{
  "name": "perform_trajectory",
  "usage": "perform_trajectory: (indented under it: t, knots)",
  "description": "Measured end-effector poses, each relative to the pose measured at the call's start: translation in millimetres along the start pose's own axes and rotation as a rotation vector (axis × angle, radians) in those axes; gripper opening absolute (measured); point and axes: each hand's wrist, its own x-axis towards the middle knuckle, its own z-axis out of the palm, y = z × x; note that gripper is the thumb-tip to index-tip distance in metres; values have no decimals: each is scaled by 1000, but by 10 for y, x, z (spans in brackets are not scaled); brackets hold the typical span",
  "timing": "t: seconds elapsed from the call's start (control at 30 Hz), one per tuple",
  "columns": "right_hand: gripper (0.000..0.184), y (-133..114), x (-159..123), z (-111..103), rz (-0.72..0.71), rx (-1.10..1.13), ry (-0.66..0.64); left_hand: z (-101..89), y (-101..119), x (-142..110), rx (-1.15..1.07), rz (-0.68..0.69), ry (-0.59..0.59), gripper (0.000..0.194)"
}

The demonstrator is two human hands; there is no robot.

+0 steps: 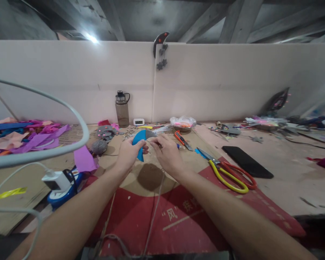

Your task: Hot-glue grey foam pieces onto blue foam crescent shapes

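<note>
My left hand [128, 151] is closed on a blue crescent-shaped piece [139, 142], held over the cardboard. One end of the piece, towards the right, is covered in grey. My right hand [166, 151] pinches at that grey end, fingertips together. From below my right hand a grey strand of yarn [155, 213] runs down to the front edge of the table. What exactly sits between the right fingertips is too small to make out, though the strand leads up to them. A ball of grey yarn [99, 147] lies left of my left hand.
Scissors [227, 173], a utility knife [183, 141] and a black phone [247, 161] lie to the right. Further back stand a bottle [122, 110] and a small digital clock [139, 122]. Left are felt scraps [24, 137], a power strip [62, 193] and a looping white cable [82, 135].
</note>
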Motion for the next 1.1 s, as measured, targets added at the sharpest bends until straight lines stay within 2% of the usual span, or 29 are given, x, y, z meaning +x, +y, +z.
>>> perform_trajectory:
  t: [0.3, 0.63, 0.73, 0.83, 1.1]
  knots:
    - [29, 51, 39, -19, -64, -246, -29, 34, 52, -100, 183, 30, -96, 19]
    - [28, 63, 70, -50, -37, -363, -53, 26, 21, -100, 384, 70, -117, 15]
    - [26, 76, 69, -78, -45, -309, -76, 20, 25, -89, 393, 65, -118, 14]
    - [11, 100, 53, -108, -91, -203, -69, 13, 48, -87, 381, 66, -109, 14]
    - [16, 85, 19, -142, -126, -181, -88, -5, 14, -55, 310, 47, -104, 15]
